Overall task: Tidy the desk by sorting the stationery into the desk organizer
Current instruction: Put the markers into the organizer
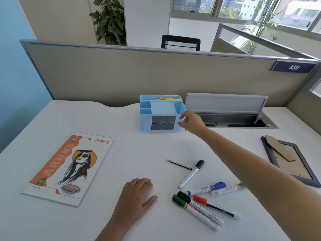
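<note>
A light blue desk organizer (145, 117) with two grey drawers stands at the back of the white desk (139, 153); orange and yellow items show in its rear compartment. My right hand (191, 122) reaches to its right front corner, fingers apart, holding nothing that I can see. My left hand (137, 193) rests flat on the desk near the front. Several whiteboard markers (206, 202) with black, blue, green and red caps lie scattered at the front right. A black pencil (179, 164) lies just beyond them, beside a black-capped marker (191, 173).
An orange and white notebook (69, 167) lies at the left. A dark picture frame (291, 162) lies face down at the right edge. An open cable hatch (231, 119) sits right of the organizer. A beige partition (156, 75) closes off the back.
</note>
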